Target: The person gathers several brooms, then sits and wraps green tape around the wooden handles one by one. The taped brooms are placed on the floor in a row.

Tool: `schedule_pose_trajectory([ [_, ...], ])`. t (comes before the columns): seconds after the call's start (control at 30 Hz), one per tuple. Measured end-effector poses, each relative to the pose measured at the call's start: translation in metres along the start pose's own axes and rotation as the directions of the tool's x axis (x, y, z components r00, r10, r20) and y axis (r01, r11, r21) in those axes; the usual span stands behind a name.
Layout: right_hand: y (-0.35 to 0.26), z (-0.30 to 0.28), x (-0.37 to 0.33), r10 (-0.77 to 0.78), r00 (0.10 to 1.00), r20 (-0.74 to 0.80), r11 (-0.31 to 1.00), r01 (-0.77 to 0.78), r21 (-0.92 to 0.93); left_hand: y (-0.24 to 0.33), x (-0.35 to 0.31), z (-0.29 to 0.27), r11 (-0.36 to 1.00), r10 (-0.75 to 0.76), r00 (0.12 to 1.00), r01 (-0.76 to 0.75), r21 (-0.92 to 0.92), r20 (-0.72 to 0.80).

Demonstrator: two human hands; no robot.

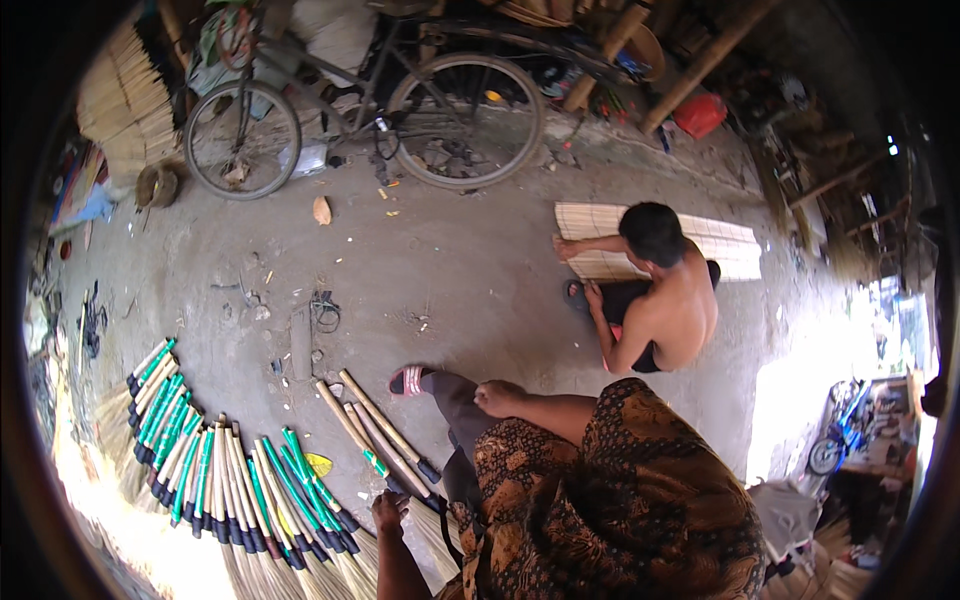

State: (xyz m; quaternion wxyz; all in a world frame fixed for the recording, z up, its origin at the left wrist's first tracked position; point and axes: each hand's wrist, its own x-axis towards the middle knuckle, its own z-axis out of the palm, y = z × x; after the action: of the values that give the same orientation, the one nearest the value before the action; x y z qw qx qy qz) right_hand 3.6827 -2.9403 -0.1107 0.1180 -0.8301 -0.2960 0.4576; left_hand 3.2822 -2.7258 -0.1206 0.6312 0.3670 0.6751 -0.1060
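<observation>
Head view shows brooms (234, 480) with pale or green-wrapped handles (204, 466), black collars (235, 535).

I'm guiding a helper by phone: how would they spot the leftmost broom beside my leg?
Start at the big broom fan, lower left. Just right of it, by your leg, lies a smaller group. The pale-handled broom is leftmost there, running toward your left hand, and it alone in that group shows a green patch.
</observation>
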Motion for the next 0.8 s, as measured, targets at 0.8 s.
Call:
schedule_pose_trajectory([
  [0.8,0.353,0.238,-0.551,0.761,0.646,0.058,0.245,-0.369,0.897,0.004,-0.095,0.259,0.782,0.030,0.959,-0.198,0.591,0.282],
])
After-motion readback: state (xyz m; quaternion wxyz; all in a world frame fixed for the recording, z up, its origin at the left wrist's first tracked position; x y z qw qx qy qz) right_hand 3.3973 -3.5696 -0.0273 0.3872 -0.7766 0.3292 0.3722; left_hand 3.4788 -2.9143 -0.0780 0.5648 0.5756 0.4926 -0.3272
